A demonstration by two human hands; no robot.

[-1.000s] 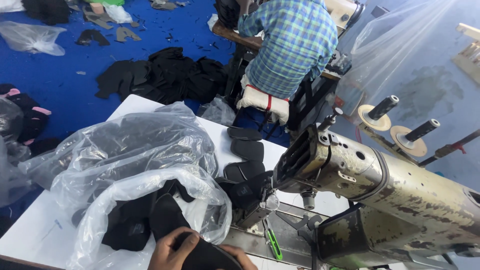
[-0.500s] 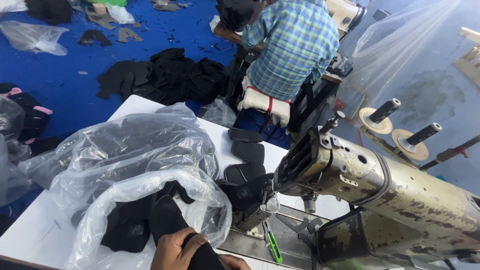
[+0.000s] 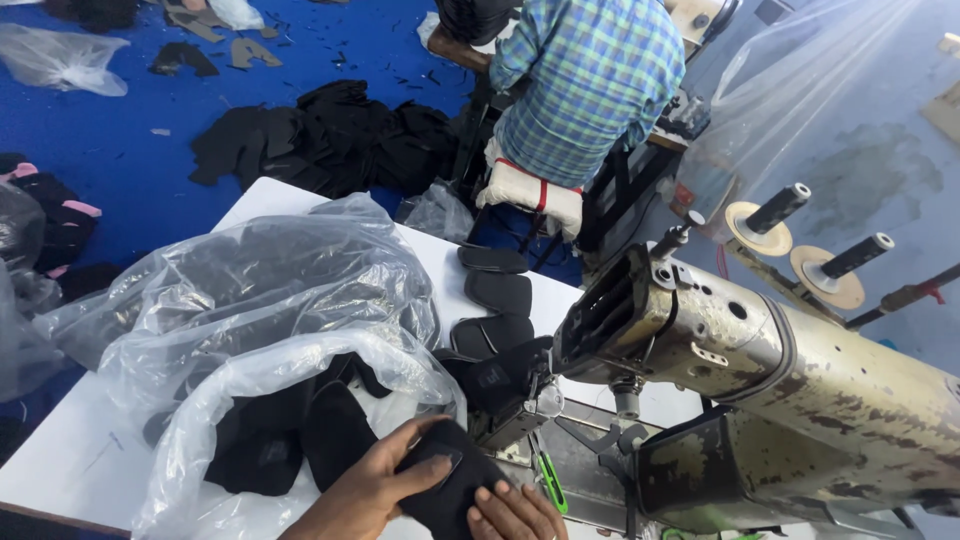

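Black fabric piece [image 3: 445, 490] lies under both your hands: left hand [image 3: 375, 488] grasping its edge, right hand [image 3: 515, 512] pressing flat, released, beside the sewing machine [image 3: 760, 390] at the surface's near edge.

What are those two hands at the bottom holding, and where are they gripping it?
A black fabric piece: the left hand lies on its upper left edge, thumb on top, and the right hand presses its lower right edge.
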